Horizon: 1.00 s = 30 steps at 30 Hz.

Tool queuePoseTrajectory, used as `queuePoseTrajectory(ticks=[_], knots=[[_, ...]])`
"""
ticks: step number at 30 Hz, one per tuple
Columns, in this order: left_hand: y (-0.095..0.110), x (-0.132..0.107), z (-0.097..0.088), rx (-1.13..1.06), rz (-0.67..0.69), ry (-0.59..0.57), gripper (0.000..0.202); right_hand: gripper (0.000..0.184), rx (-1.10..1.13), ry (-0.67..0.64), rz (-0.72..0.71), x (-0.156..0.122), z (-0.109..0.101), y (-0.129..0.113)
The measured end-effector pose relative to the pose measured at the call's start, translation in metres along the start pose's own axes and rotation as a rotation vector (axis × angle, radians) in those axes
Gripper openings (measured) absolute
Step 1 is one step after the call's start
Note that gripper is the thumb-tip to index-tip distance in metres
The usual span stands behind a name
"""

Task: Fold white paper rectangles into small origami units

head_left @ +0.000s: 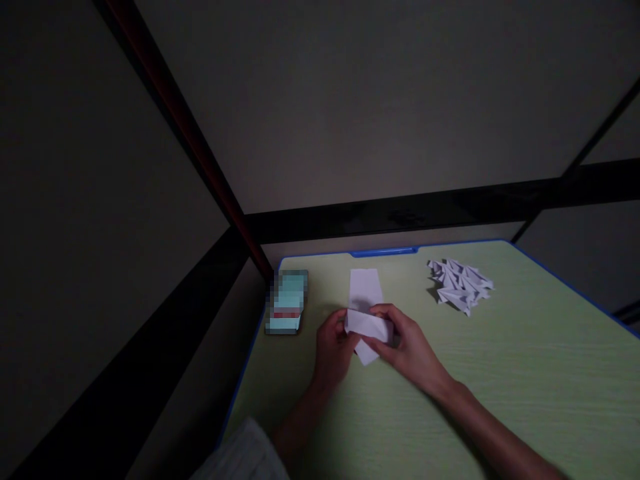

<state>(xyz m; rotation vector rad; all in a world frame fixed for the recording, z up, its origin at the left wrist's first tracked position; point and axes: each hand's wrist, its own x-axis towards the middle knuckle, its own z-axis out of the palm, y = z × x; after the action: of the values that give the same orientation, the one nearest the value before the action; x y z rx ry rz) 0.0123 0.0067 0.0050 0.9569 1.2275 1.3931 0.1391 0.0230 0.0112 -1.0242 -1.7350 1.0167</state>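
Between my two hands is a sheet of white paper point(370, 325), partly folded, with a flap pointing down toward me. My left hand point(334, 348) grips its left end, thumb in front and fingers behind. At the right end, my right hand point(407, 340) pinches it with the thumb below and fingers along the top edge. Just beyond the hands, a white paper strip point(365, 285) lies flat on the table; its near end is hidden behind the held paper.
A pale green table point(525, 373) with a blue rim stands against a wall. Several folded white paper pieces point(460, 283) are heaped at the back right. A phone point(287, 303) with a lit, blurred screen lies at the left edge. A blue ledge point(384, 252) runs along the back.
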Motion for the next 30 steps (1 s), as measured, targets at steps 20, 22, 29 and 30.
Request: queuePoseTrajectory(ticks=[20,22,29,30], knots=[[0.002,-0.001,-0.005,0.138,0.005,-0.088,0.021,0.026,0.208,0.003,0.181,0.011,-0.018,0.014],[0.002,-0.001,-0.007,0.159,0.075,-0.121,0.016,0.023,0.248,-0.007,0.158,0.011,-0.019,0.015],[0.009,-0.002,-0.012,0.249,0.206,-0.188,0.018,0.009,0.172,-0.067,-0.047,0.009,-0.019,0.013],[0.01,-0.002,-0.012,0.268,0.221,-0.189,0.018,0.009,0.13,-0.054,-0.102,0.008,-0.019,0.011]])
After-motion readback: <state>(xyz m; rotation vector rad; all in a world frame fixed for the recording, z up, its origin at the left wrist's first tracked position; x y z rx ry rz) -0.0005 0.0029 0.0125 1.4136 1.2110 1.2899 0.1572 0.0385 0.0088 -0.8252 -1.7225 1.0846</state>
